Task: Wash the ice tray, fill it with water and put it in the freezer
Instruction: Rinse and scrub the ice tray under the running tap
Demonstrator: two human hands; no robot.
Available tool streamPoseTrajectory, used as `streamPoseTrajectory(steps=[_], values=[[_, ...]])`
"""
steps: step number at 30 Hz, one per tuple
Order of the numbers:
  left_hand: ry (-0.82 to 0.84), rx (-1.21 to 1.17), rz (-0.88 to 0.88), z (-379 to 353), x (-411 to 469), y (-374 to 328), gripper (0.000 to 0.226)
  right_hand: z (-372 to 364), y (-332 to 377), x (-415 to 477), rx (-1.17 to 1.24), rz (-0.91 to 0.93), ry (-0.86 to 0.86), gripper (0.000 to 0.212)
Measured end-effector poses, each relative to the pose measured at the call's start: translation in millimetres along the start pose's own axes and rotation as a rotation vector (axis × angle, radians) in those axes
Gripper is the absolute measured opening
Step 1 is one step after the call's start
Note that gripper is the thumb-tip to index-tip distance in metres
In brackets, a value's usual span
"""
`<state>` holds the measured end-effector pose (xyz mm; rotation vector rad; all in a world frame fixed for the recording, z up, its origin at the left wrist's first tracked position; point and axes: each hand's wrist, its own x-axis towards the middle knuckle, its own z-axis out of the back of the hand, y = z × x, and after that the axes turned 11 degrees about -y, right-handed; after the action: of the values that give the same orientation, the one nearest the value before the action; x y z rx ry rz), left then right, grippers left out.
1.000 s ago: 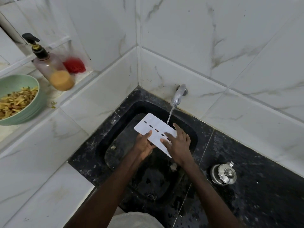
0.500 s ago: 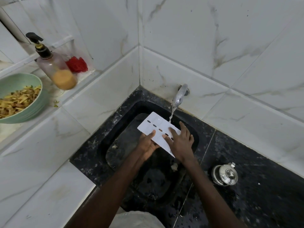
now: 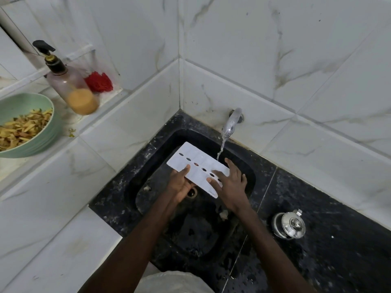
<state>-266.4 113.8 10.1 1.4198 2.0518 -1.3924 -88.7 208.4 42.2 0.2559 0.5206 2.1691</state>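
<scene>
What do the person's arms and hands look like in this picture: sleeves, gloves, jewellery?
Both forearms are bare, with no sleeves in view. The left hand and right hand wear no gloves, and no rings, watch or bracelets show. Pale fabric shows at the bottom edge.

The green bowl (image 3: 31, 132) of yellow peelings is cut off by the left edge, so its far side cannot be seen. The near end of the white ice tray (image 3: 196, 166) is covered by the right hand (image 3: 230, 182), and its underside is hidden, as is the left hand's (image 3: 179, 185) grip below it beyond the thumb on top. Both forearms run out of the bottom edge. The red thing (image 3: 99, 81) behind the pump bottle (image 3: 69, 85) is too blurred to name.
</scene>
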Motion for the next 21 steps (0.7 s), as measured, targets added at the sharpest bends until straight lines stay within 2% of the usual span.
streamPoseTrajectory(steps=[5,8,10,14,17,21], values=[[0.031,0.009,-0.001,-4.0,-4.5,-1.6,0.049,4.3,-5.0,2.1,-0.045,-0.042,-0.085,0.057],[0.049,0.009,0.015,-10.2,-7.5,4.2,0.049,1.6,6.1,7.2,-0.035,-0.092,-0.056,0.066],[0.046,0.007,0.007,-7.3,-3.3,4.3,0.052,0.8,7.0,5.7,-0.015,-0.036,-0.033,0.068],[0.014,0.012,-0.042,4.1,1.6,-0.2,0.084,0.1,-9.5,-5.1,-0.005,0.045,-0.071,0.053],[0.029,0.011,-0.06,7.2,2.3,-0.8,0.104,-0.9,-16.8,-11.1,0.015,-0.021,-0.197,0.047],[0.024,-0.008,-0.046,3.3,-2.1,-1.1,0.082,-10.1,-10.6,-15.9,0.012,-0.084,-0.14,0.064]])
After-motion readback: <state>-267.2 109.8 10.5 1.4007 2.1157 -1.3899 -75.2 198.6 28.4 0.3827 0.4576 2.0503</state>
